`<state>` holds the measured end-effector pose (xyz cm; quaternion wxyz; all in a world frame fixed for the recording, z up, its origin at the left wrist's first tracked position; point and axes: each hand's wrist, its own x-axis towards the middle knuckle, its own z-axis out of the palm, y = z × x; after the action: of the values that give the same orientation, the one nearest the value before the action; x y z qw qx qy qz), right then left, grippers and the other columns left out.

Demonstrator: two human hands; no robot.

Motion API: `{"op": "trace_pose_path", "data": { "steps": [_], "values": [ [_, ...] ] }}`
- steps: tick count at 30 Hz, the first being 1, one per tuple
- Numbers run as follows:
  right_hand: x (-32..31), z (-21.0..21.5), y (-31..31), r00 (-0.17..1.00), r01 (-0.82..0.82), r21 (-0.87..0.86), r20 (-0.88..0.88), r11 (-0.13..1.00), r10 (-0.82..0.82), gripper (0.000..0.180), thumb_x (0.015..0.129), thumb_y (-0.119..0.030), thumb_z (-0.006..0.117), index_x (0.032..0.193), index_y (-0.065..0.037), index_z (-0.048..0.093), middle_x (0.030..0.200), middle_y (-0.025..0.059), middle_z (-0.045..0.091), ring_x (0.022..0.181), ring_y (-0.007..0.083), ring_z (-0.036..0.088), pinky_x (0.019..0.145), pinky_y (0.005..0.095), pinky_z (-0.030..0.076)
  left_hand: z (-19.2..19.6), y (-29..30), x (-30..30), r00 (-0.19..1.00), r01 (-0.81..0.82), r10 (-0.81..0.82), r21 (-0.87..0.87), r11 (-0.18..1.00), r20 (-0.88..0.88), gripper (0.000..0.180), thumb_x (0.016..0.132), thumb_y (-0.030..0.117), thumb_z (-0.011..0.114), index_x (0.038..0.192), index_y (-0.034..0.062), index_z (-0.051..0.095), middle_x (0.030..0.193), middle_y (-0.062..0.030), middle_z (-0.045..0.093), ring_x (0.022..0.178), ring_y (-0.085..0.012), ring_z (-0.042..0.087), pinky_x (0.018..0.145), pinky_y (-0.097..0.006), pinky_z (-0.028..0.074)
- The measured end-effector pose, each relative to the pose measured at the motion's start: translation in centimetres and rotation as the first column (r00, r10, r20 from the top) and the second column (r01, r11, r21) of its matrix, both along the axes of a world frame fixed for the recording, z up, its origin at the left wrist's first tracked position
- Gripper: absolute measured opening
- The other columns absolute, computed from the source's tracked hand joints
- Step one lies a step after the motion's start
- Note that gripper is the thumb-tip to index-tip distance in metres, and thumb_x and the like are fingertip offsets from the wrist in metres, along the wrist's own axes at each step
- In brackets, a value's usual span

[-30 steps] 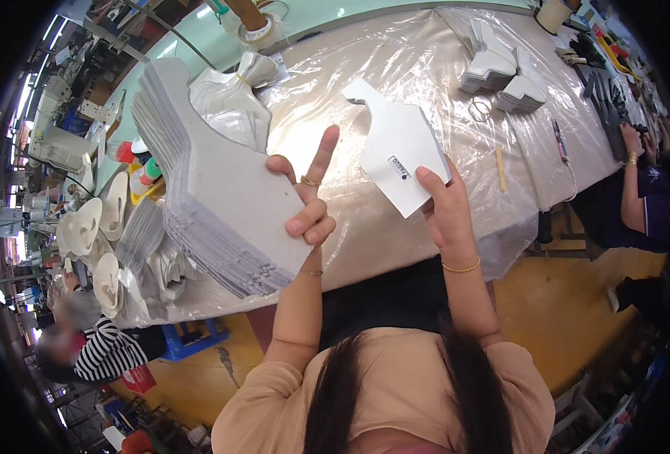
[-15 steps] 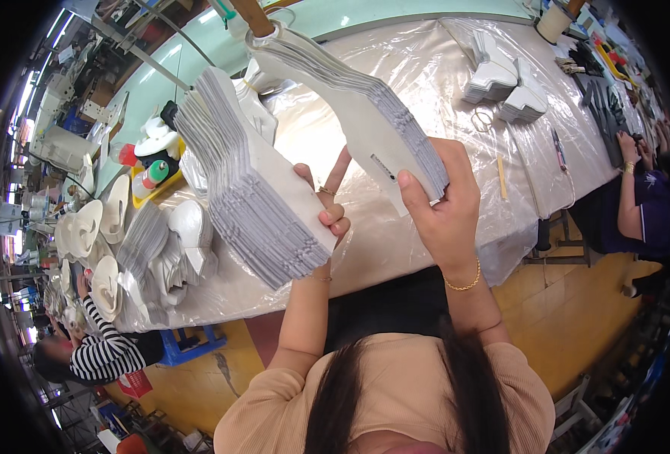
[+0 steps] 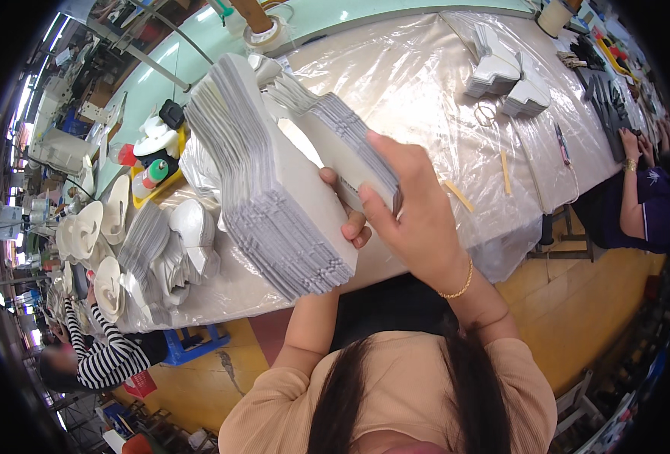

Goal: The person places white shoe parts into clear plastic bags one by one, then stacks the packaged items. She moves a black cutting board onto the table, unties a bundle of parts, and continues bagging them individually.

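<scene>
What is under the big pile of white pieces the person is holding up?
Under the big stack of white cut pieces is the table's clear plastic sheet. The left hand props it; only fingertips show. The right hand grips a smaller stack beside it.

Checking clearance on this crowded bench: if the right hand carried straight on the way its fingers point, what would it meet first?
The right hand points up-left, gripping a smaller stack of white pieces. Straight on, it would probably first meet the large stack in the left hand, though depth is unclear.
</scene>
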<state>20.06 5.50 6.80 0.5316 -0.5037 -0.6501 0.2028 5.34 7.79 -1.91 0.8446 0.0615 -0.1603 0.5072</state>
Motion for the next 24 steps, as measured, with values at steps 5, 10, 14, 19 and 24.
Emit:
{"op": "trace_pose_path", "data": {
  "steps": [5,10,14,19,24],
  "values": [
    [-0.1,1.2,-0.4,0.878,0.161,0.288,0.395,0.944,-0.27,0.02,0.074,-0.011,0.073,0.093,-0.015,0.07,0.136,0.0067,0.054,0.129,0.0284,0.043,0.108,0.0506,0.025,0.3,0.2,0.2,0.988,0.026,-0.023,0.016,1.0,-0.153,0.064,0.096,0.047,0.05,0.137,0.0001,0.038,0.102,-0.0285,0.064,0.077,-0.0397,0.067,0.066,-0.049,0.055],
    [0.8,2.4,0.0,0.727,0.036,0.254,0.657,0.966,-0.2,0.008,0.072,-0.016,0.069,0.079,-0.017,0.071,0.155,0.0004,0.038,0.143,0.0315,0.028,0.115,0.0531,0.008,1.0,-0.1,0.5,0.983,0.051,-0.063,-0.076,0.996,-0.172,0.062,0.098,0.048,0.047,0.136,-0.001,0.036,0.089,-0.0322,0.063,0.083,-0.0444,0.068,0.067,-0.051,0.056],
    [1.2,2.9,-0.4,0.723,-0.012,0.192,0.679,0.981,-0.125,0.008,0.071,-0.017,0.068,0.078,-0.016,0.071,0.154,-0.0007,0.039,0.144,0.0315,0.028,0.114,0.0556,0.007,1.2,-0.1,0.6,0.989,0.069,-0.067,0.008,0.998,-0.135,0.061,0.098,0.047,0.046,0.135,-0.0005,0.036,0.091,-0.0326,0.063,0.086,-0.0461,0.068,0.067,-0.049,0.056],
    [1.3,2.8,-0.5,0.791,-0.053,0.122,0.611,0.991,-0.033,0.011,0.067,-0.018,0.071,0.078,-0.016,0.071,0.149,-0.0012,0.043,0.143,0.0309,0.029,0.114,0.0559,0.006,1.0,-0.6,0.5,0.973,0.05,-0.052,-0.014,0.999,-0.223,0.06,0.098,0.049,0.046,0.135,0.0018,0.037,0.087,-0.0285,0.065,0.083,-0.0424,0.069,0.063,-0.045,0.055],
    [1.3,2.3,0.0,0.848,-0.081,0.145,0.531,0.986,-0.008,0.01,0.065,-0.018,0.073,0.069,-0.012,0.067,0.138,-0.0005,0.048,0.144,0.0287,0.027,0.113,0.0611,0.002,0.7,-0.7,0.5,0.98,0.068,-0.082,-0.083,0.994,-0.18,0.061,0.097,0.051,0.047,0.135,0.003,0.038,0.084,-0.0254,0.066,0.077,-0.0378,0.068,0.059,-0.043,0.053]
  ]
}}
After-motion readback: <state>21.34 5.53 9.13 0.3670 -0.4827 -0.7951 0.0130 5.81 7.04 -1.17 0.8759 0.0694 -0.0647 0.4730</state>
